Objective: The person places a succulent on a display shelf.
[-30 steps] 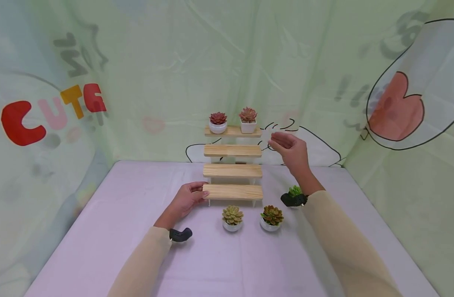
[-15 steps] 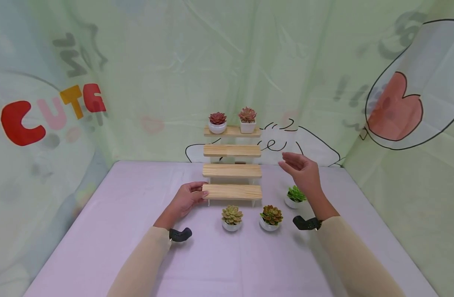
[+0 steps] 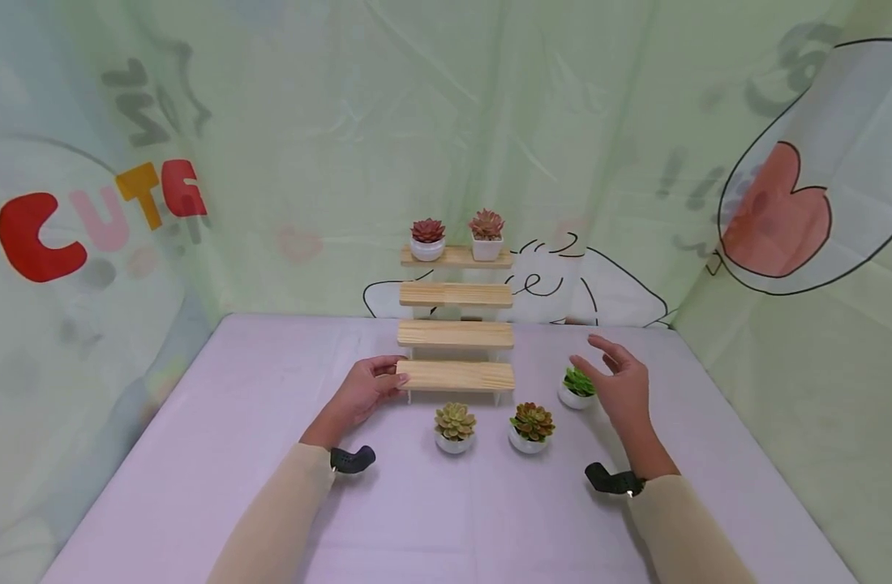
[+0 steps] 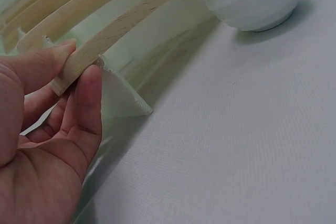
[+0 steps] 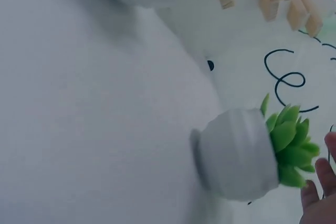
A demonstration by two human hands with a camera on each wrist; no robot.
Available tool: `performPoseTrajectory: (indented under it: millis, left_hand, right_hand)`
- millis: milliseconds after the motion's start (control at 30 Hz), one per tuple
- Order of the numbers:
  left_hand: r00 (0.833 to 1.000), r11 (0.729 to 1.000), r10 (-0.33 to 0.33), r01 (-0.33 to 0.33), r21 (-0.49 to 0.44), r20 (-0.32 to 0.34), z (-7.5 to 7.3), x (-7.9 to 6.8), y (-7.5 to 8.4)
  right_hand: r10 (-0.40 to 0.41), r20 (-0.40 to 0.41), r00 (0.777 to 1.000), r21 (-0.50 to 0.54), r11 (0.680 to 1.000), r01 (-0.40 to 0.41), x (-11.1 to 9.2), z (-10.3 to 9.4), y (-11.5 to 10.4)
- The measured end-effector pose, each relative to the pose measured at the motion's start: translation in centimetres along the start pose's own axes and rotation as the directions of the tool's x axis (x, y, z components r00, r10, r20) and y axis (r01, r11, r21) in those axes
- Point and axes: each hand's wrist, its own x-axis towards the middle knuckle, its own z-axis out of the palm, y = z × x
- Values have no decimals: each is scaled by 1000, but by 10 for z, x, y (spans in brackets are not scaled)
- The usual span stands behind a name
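Green curtain [image 3: 329, 113] — printed pink heart [image 3: 785, 223]

Left curtain [image 3: 66, 389], beyond the table's [image 3: 198, 454] left edge: I read "CUTE" [image 3: 117, 217]; grey characters [image 3: 138, 104] above, illegible to me.

left hand [image 3: 364, 391] on the lowest wooden shelf [image 3: 461, 375], right hand [image 3: 621, 391] beside a green succulent [image 3: 576, 392]

The head camera looks forward and down, toward twelve o'clock; both closer wrist views share its shelf [image 3: 456, 332], at eleven in the left, at one in the sideways-turned right.
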Motion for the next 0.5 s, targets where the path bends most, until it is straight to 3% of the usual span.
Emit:
performPoseTrajectory:
  millis: [133, 300, 500]
  left_hand:
    - [1000, 1000, -4, 4, 1, 1, -2, 1, 0]
    - [1000, 1000, 2, -2, -5, -1, -2, 1, -1]
    - [1000, 1000, 7, -7, -13, -2, -1, 0, -1]
  right_hand:
    - [76, 34, 997, 4, 997, -76, -6, 0, 12]
    - [187, 137, 973, -45, 982, -183, -13, 3, 22]
    - [255, 188, 948, -110, 965, -238, -13, 8, 28]
